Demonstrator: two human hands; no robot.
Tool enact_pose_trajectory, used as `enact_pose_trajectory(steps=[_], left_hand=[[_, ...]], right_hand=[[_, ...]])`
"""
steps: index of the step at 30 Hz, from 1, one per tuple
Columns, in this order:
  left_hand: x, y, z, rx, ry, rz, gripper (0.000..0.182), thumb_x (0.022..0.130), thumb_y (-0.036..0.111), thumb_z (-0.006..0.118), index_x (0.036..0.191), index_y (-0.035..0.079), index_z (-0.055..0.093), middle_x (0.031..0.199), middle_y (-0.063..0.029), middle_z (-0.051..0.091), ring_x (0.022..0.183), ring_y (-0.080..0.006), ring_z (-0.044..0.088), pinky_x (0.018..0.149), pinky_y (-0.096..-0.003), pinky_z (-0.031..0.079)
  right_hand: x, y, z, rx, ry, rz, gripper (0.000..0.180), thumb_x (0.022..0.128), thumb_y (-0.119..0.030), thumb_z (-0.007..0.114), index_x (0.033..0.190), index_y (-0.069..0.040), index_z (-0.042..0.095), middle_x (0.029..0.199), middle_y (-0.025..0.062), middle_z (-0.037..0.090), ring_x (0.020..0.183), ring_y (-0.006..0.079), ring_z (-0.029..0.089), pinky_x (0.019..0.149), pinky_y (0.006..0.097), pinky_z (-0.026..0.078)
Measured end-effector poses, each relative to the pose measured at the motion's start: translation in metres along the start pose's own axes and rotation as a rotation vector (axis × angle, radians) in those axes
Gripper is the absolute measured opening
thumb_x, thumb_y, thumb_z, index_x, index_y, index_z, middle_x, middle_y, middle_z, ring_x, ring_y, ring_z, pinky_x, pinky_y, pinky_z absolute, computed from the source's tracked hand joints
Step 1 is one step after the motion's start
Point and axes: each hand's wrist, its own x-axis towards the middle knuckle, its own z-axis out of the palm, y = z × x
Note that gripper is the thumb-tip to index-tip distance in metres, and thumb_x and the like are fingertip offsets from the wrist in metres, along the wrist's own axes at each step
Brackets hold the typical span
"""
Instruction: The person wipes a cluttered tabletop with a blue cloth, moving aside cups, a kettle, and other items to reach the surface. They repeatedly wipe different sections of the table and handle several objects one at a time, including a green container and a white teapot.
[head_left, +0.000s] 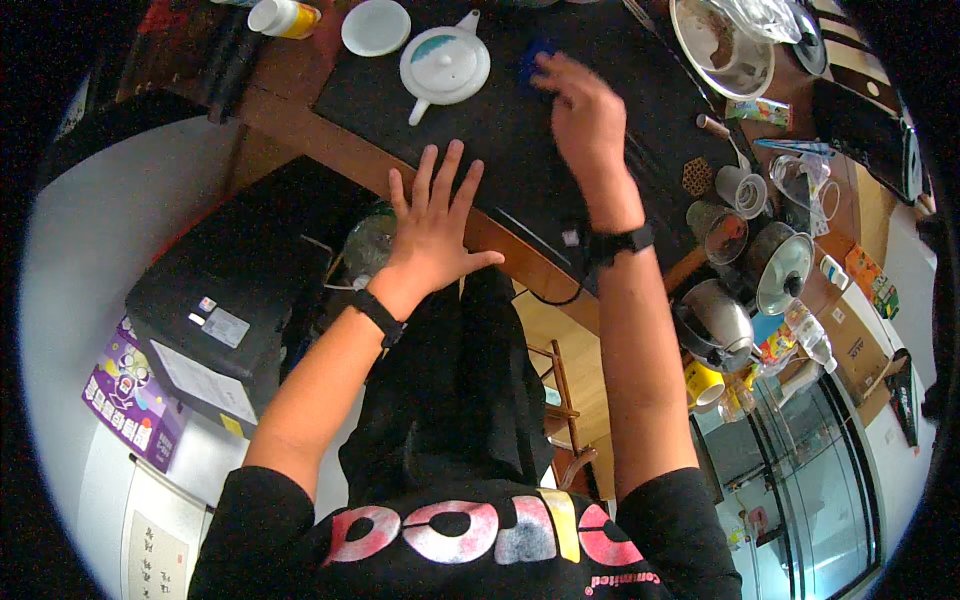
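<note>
My left hand is held palm down with its fingers spread, over the wooden front edge of the table; nothing is in it. Farther out, my right hand is blurred, its bent fingers at a small dark blue item, perhaps a cloth, on the black table mat. Most of that blue item is indistinct. To its left stands a white teapot with a teal patch on its lid, spout pointing away from me. Beside the teapot lies a white round dish or lid.
A white bottle with a yellow label lies at the far left. On the right are a large bowl, a glass cup, a lidded pot and a steel kettle. A black case stands left, below the table.
</note>
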Motion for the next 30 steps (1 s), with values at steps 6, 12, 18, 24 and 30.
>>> enact_pose_trajectory(steps=[6, 12, 18, 24, 30], left_hand=[[0.000, 0.001, -0.004, -0.002, -0.002, 0.003, 0.132, 0.072, 0.073, 0.087, 0.172, 0.012, 0.026, 0.181, -0.0178, 0.009, 0.167, -0.0436, 0.002, 0.126, -0.0772, 0.003], [-0.001, -0.002, -0.001, -0.051, 0.014, 0.006, 0.133, 0.070, 0.071, 0.088, 0.172, 0.013, 0.027, 0.181, -0.0168, 0.010, 0.167, -0.0433, 0.004, 0.126, -0.0771, 0.003], [-0.001, -0.003, 0.004, -0.068, 0.040, 0.013, 0.135, 0.069, 0.071, 0.089, 0.173, 0.014, 0.025, 0.181, -0.0166, 0.009, 0.167, -0.0439, 0.005, 0.125, -0.0781, 0.003], [-0.001, -0.005, 0.005, -0.104, 0.089, 0.052, 0.136, 0.069, 0.069, 0.090, 0.173, 0.014, 0.022, 0.182, -0.0163, 0.006, 0.167, -0.0450, 0.003, 0.125, -0.0787, 0.002], [0.000, -0.004, 0.007, -0.101, 0.053, 0.031, 0.135, 0.070, 0.071, 0.089, 0.173, 0.015, 0.022, 0.182, -0.0161, 0.007, 0.166, -0.0453, 0.003, 0.125, -0.0786, 0.002]], right_hand=[[-0.070, -0.058, -0.018, 0.058, -0.251, 0.145, 0.034, 0.081, 0.016, 0.066, 0.102, -0.006, 0.083, 0.134, 0.0097, 0.076, 0.126, 0.0333, 0.067, 0.109, 0.0441, 0.056], [-0.051, -0.045, -0.012, -0.219, -0.065, 0.128, 0.036, 0.088, 0.009, 0.074, 0.116, -0.010, 0.083, 0.140, 0.0133, 0.073, 0.125, 0.0378, 0.066, 0.107, 0.0461, 0.056], [-0.019, -0.015, 0.008, -0.195, 0.029, -0.026, 0.037, 0.086, 0.006, 0.068, 0.116, -0.011, 0.082, 0.132, 0.0110, 0.075, 0.120, 0.0360, 0.066, 0.104, 0.0456, 0.056], [-0.063, -0.023, -0.056, -0.348, -0.087, 0.284, 0.043, 0.082, 0.009, 0.067, 0.117, -0.011, 0.082, 0.127, 0.0112, 0.074, 0.117, 0.0353, 0.066, 0.104, 0.0445, 0.056], [-0.043, -0.021, -0.009, -0.344, 0.001, 0.127, 0.044, 0.086, 0.005, 0.068, 0.124, -0.012, 0.081, 0.123, 0.0144, 0.071, 0.113, 0.0376, 0.065, 0.102, 0.0446, 0.057]])
